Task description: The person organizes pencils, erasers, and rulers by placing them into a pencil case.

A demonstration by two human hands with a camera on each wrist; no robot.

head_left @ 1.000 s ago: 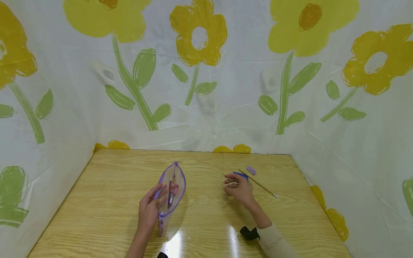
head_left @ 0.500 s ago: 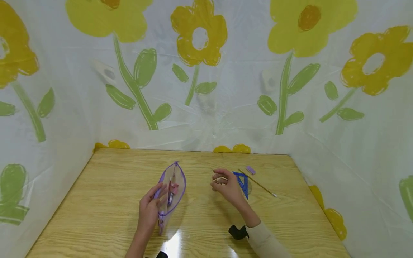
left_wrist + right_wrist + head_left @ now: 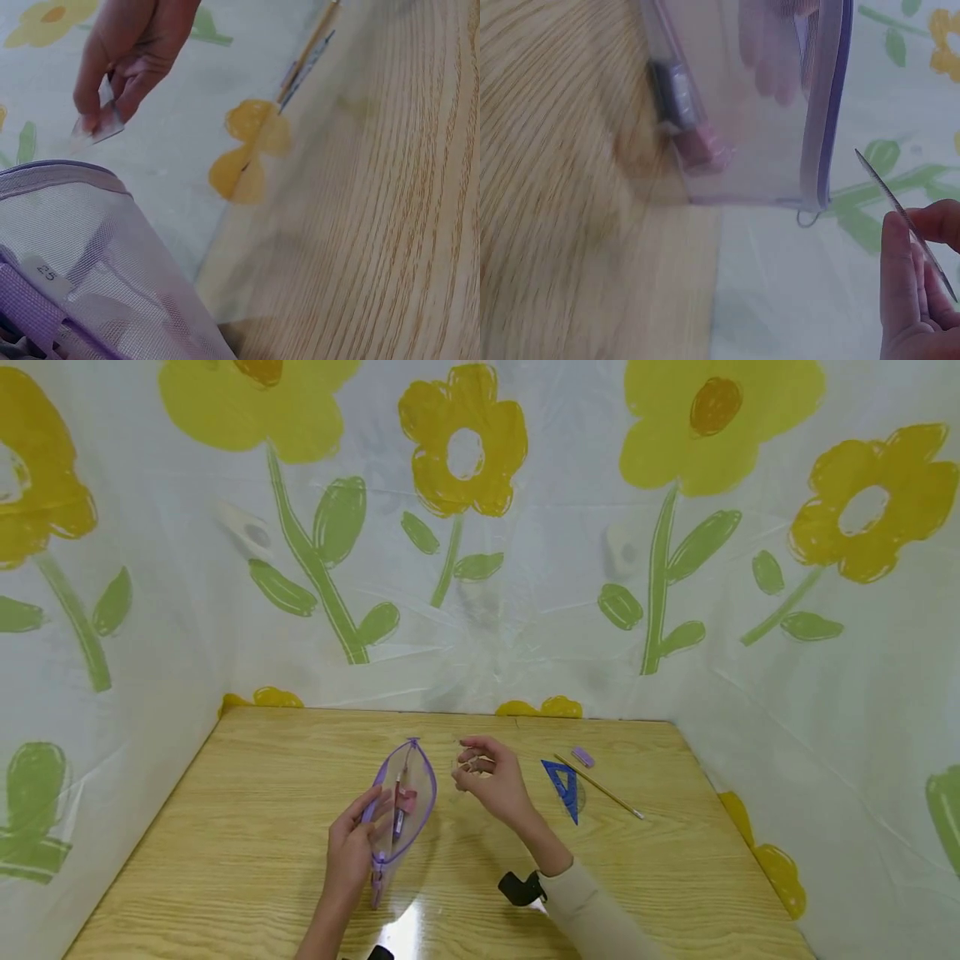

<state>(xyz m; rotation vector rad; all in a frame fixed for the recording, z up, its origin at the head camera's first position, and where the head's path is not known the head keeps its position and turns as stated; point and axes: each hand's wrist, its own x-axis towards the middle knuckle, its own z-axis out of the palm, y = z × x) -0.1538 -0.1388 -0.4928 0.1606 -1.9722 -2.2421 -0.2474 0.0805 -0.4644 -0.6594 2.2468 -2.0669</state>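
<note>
My left hand (image 3: 349,852) grips one side of a see-through mesh pencil case (image 3: 378,781) with purple edging, its zipped mouth spread wide. A red pencil (image 3: 397,785), a pink item (image 3: 407,799) and a dark purple tube-like item (image 3: 398,823) lie inside it. Just right of the mouth, my right hand (image 3: 491,777) pinches a thin clear flat plastic piece (image 3: 101,126) between thumb and fingers. Edge-on in the right wrist view, the plastic piece (image 3: 900,210) shows fine marks along it; its exact kind is hard to tell. It is apart from the case.
On the right of the wooden table (image 3: 262,793) lie a blue set square (image 3: 559,783), a yellow pencil (image 3: 600,787) and a purple eraser (image 3: 582,757). A faint clear round-edged piece (image 3: 581,795) lies by the set square. Flower-printed cloth walls (image 3: 540,635) border the table.
My right hand has moved left with the clear plastic piece, from over the blue set square to beside the pencil case, uncovering the set square. My left hand and the case stay nearly still.
</note>
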